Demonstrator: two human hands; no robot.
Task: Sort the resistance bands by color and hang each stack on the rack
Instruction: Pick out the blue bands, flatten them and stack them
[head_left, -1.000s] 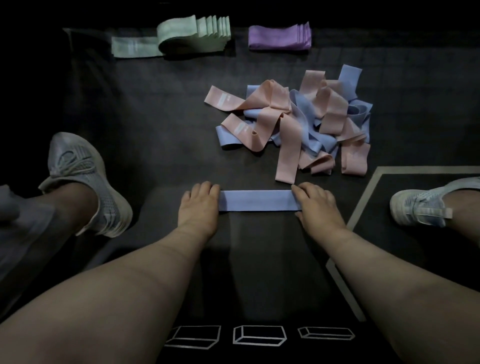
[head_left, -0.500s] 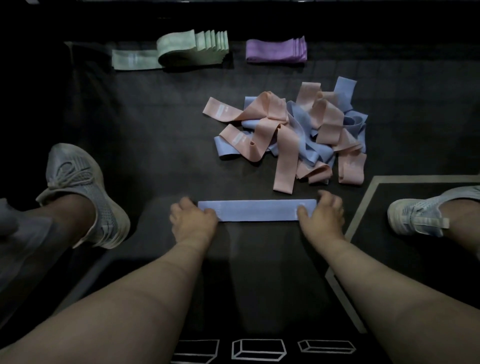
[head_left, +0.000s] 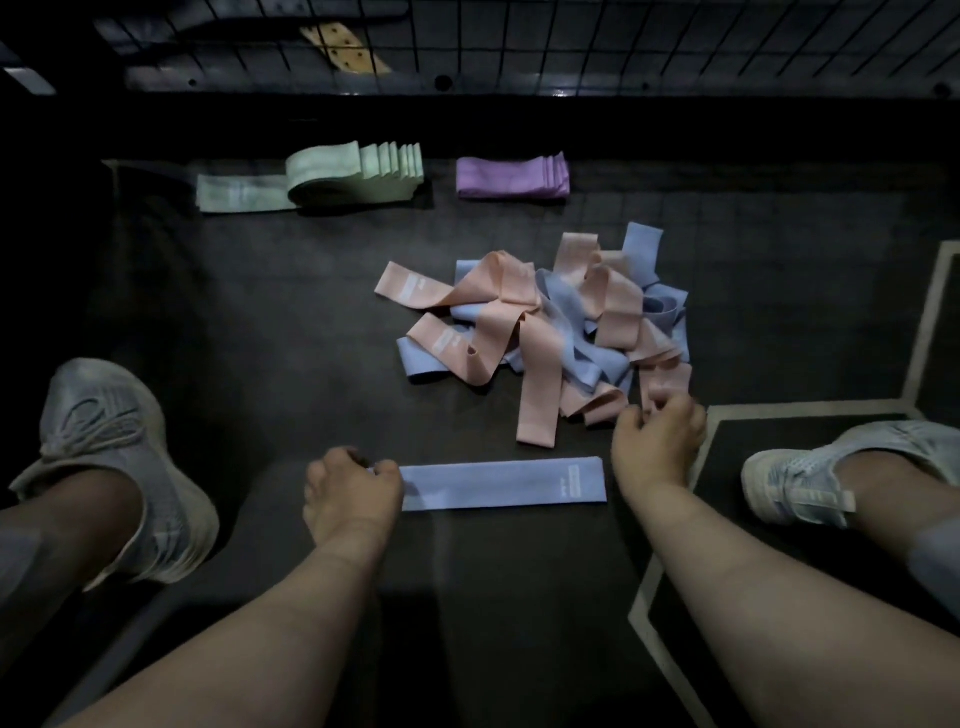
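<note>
Far beyond the left hand (head_left: 353, 493) lies the green stack (head_left: 353, 171). That hand's curled fingers grip the left end of 1 flat blue band (head_left: 504, 483), which runs rightward from the grip, stopping just short of the right hand (head_left: 657, 441). The purple stack (head_left: 511, 176) sits far ahead. The right hand's fingers curl against a pink band (head_left: 665, 382) at the mixed pile's (head_left: 545, 332) near edge; I cannot tell whether they hold it.
</note>
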